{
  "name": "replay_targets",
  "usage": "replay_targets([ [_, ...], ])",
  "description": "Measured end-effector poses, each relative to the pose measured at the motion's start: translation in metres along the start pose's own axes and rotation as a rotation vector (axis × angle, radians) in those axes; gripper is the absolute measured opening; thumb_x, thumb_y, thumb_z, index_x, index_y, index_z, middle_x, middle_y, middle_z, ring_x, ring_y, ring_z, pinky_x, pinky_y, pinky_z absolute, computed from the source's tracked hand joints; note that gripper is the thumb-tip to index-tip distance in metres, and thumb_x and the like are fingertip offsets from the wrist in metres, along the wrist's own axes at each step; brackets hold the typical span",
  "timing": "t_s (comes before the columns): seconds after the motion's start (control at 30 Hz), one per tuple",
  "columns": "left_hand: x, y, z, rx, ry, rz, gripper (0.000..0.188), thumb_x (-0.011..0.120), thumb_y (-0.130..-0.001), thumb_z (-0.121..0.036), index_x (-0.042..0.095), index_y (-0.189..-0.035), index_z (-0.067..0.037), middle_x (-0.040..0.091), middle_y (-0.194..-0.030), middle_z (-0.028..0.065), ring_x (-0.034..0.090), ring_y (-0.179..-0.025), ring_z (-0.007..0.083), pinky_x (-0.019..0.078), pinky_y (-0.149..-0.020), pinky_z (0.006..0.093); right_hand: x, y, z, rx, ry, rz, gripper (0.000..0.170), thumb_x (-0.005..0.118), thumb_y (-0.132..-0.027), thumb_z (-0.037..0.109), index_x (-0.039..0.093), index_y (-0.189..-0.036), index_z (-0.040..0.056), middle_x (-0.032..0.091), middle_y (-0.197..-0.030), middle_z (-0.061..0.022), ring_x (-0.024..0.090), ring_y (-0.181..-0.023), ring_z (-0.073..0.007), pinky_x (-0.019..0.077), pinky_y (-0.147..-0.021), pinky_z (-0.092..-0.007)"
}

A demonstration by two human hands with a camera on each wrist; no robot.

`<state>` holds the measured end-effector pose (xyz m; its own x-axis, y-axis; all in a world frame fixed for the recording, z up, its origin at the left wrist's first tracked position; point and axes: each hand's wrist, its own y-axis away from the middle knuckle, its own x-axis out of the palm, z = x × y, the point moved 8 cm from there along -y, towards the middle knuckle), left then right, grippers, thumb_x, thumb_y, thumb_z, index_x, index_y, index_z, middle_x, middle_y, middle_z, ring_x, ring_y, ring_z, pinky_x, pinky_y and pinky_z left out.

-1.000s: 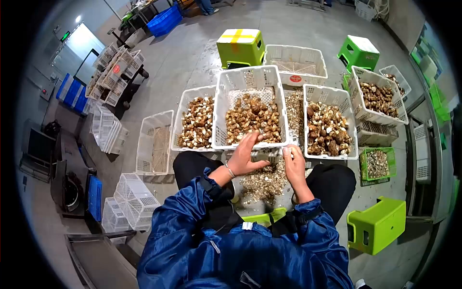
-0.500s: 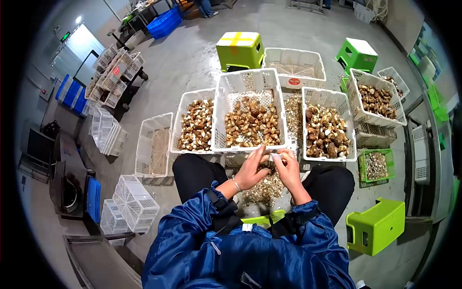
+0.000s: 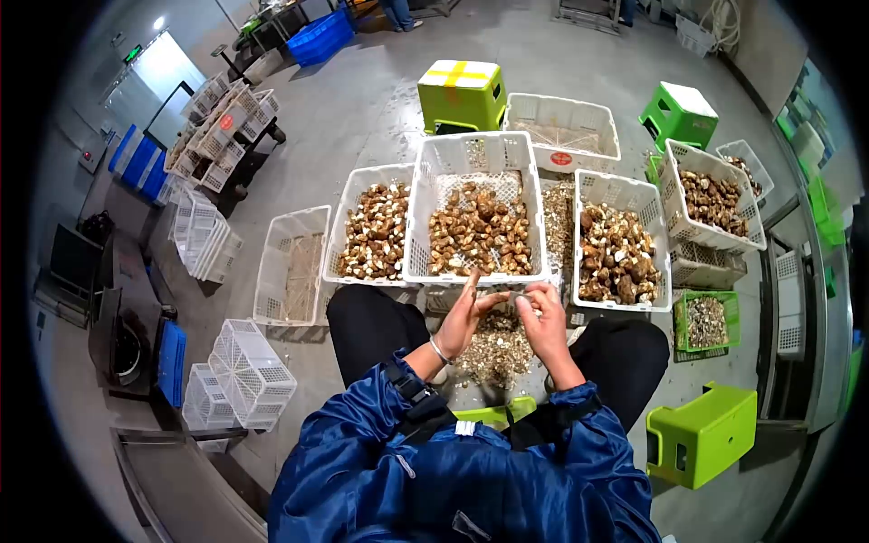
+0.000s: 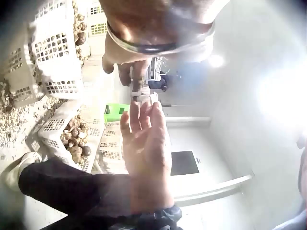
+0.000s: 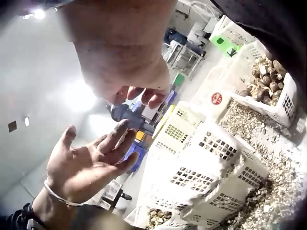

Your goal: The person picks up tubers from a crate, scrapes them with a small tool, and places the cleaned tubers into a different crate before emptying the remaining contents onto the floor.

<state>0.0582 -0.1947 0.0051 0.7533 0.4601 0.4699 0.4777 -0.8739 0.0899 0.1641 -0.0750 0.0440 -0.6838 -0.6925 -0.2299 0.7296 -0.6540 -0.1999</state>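
Because the white perforated plastic crate (image 3: 471, 156) stands close before black-trousered knees (image 3: 371, 315), a bump could tip it. The left hand (image 3: 459, 324) is spread, seemingly empty; the right hand (image 3: 548, 326) has bent fingers (holding what, I cannot tell). Brown-and-cream mushroom-like lumps (image 3: 480, 233) — heaped in the crate — could spill onto pale crumbly scraps (image 3: 493, 351).

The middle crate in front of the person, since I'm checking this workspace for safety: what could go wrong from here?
The middle crate stands close in front of the left hand and right hand, so a knock might shift it. Loose scraps lie below the hands, so standing up might bring a slip.
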Motion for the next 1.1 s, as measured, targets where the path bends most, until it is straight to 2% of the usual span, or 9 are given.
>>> replay_targets([
  [0.37,0.015,0.01,0.009,-0.068,0.241,-0.016,0.07,0.028,-0.103,-0.051,0.0,-0.156,-0.016,0.053,-0.135,0.0187,0.048,-0.126,0.0244,0.0301,-0.109,0.043,0.0,-0.001,-0.006,-0.092,0.149,0.046,0.016,0.067,-0.087,0.013,0.066,-0.093,-0.0011,0.057,-0.109,-0.013,0.057,-0.102,-0.0282,0.0452,-0.088,-0.0349],
  [0.5,0.016,0.011,0.009,-0.12,0.327,-0.082,0.082,0.034,-0.097,-0.063,0.001,-0.155,-0.018,0.055,-0.132,0.0223,0.049,-0.126,0.0314,0.0282,-0.112,0.0467,-0.006,-0.002,-0.003,-0.143,0.286,0.036,0.016,0.067,-0.087,0.013,0.063,-0.088,-0.0027,0.057,-0.109,-0.0141,0.057,-0.102,-0.0305,0.0451,-0.088,-0.0369],
  [0.6,0.02,0.014,-0.006,-0.098,0.438,-0.016,0.071,0.034,-0.096,-0.064,0.018,-0.149,-0.019,0.052,-0.136,0.025,0.049,-0.126,0.0326,0.028,-0.112,0.0469,-0.02,-0.005,-0.008,-0.121,0.392,-0.086,0.015,0.067,-0.083,0.011,0.062,-0.082,-0.0023,0.058,-0.106,-0.0159,0.055,-0.102,-0.0331,0.0438,-0.088,-0.0408],
  [0.63,0.019,0.016,-0.013,-0.091,0.474,-0.086,0.059,0.034,-0.096,-0.064,0.035,-0.136,-0.02,0.05,-0.137,0.0275,0.049,-0.125,0.0345,0.0309,-0.111,0.0472,-0.024,-0.007,-0.014,-0.07,0.32,-0.104,0.015,0.067,-0.084,0.012,0.062,-0.083,-0.0021,0.058,-0.106,-0.0163,0.055,-0.102,-0.0332,0.0439,-0.087,-0.0416],
  [0.73,0.01,0.019,-0.014,-0.127,0.565,-0.13,0.056,0.034,-0.096,-0.063,0.04,-0.132,-0.02,0.051,-0.135,0.0283,0.05,-0.124,0.0362,0.0346,-0.108,0.0476,-0.015,-0.005,0.007,-0.158,0.206,-0.036,0.014,0.067,-0.086,0.014,0.064,-0.087,-0.0007,0.057,-0.107,-0.0144,0.054,-0.103,-0.0318,0.0442,-0.088,-0.0399],
  [0.77,0.011,0.019,-0.013,-0.162,0.596,-0.068,0.074,0.03,-0.098,-0.062,0.004,-0.153,-0.02,0.051,-0.137,0.0249,0.051,-0.123,0.0318,0.0356,-0.107,0.0439,-0.008,-0.003,0.009,-0.179,0.218,-0.008,0.013,0.068,-0.085,0.013,0.064,-0.086,0.0002,0.056,-0.108,-0.0135,0.054,-0.105,-0.0308,0.0439,-0.089,-0.0393],
  [0.87,0.013,0.021,-0.003,-0.235,0.791,0.024,0.062,0.035,-0.098,-0.061,0.032,-0.143,-0.018,0.053,-0.133,0.0248,0.053,-0.12,0.0338,0.0377,-0.105,0.0454,0.007,0.002,0.032,-0.284,0.25,0.103,0.01,0.069,-0.082,0.011,0.065,-0.084,0.0023,0.055,-0.109,-0.0135,0.053,-0.106,-0.0315,0.0435,-0.09,-0.0409],
  [0.9,0.019,0.02,-0.006,-0.241,0.864,0.077,0.054,0.038,-0.097,-0.06,0.05,-0.123,-0.015,0.055,-0.131,0.0247,0.053,-0.12,0.0364,0.0391,-0.104,0.0484,0.008,0.003,0.033,-0.299,0.248,0.098,0.01,0.069,-0.081,0.011,0.065,-0.083,0.0026,0.055,-0.11,-0.013,0.053,-0.106,-0.0322,0.0434,-0.09,-0.0417],
  [1.1,0.022,0.022,-0.001,-0.34,0.848,-0.077,0.061,0.041,-0.094,-0.062,0.052,-0.126,-0.011,0.05,-0.136,0.0252,0.044,-0.13,0.0403,0.0372,-0.107,0.0524,-0.005,-0.003,0.024,-0.308,0.367,0.047,0.01,0.07,-0.082,0.011,0.064,-0.084,0.0029,0.055,-0.11,-0.0129,0.053,-0.106,-0.0323,0.0436,-0.091,-0.0408],
])
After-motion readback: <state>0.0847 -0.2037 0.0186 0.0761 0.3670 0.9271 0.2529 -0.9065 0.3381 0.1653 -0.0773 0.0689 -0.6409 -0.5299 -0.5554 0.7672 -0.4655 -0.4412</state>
